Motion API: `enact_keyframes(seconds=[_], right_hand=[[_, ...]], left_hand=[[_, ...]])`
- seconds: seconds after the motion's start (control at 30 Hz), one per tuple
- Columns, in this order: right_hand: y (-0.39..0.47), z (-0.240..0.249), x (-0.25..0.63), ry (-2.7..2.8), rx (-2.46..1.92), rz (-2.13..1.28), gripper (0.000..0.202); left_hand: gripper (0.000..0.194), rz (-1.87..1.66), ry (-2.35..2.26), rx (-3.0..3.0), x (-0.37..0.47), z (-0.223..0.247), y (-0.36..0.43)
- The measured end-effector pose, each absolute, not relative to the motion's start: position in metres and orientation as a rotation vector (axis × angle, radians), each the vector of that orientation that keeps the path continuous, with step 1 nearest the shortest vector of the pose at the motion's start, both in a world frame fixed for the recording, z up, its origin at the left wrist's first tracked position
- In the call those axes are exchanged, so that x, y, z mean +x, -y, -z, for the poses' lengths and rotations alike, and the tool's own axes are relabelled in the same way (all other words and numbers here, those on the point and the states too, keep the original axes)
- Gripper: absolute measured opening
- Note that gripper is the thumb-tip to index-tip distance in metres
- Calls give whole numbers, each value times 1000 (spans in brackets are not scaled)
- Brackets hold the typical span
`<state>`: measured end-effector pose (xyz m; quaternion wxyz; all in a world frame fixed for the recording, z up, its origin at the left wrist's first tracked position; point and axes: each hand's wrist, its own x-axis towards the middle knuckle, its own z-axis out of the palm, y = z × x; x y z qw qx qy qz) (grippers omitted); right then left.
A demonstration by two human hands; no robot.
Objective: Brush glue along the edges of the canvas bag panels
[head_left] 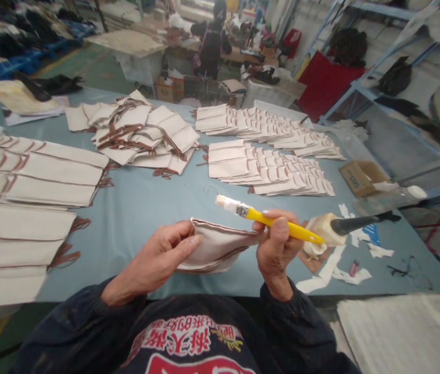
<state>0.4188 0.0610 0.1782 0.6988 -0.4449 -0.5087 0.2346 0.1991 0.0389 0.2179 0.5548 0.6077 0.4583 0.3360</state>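
My left hand (165,254) pinches the left corner of a cream fabric pouch (215,244) with brown edging, at the table's near edge. Between the thumb and fingers of my right hand (278,244) is a yellow-handled brush (270,221). Its pale bristles point left, above the pouch. The right hand's fingers also meet the pouch's right corner. Just right of that hand, a glue container (324,228) with a dark nozzle or handle lies near the brush's end.
Overlapping rows of cream pouches (266,166) lie at the back right, with more rows (36,171) at the left. A loose pile (142,132) sits between. On the right are a cardboard box (363,176), a clear bottle (391,200), scraps and glasses (410,272). A person (211,44) is in the background.
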Motion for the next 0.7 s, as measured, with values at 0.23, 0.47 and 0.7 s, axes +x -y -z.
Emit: enact_keyframes(seconds=[0.23,0.47,0.7], right_hand=[[-52,-205,423,1438,-740,-685,16],[-53,-207,420,1525,-803,-352,19],[-44,-210,418,1637,-784,-453,17]], left_hand=[[35,-772,-1120,1526,197,-218,-40],[37,-716,-1136,1402,193,-216,-36],[36,-705,-1042,1369,194,-214,-33]])
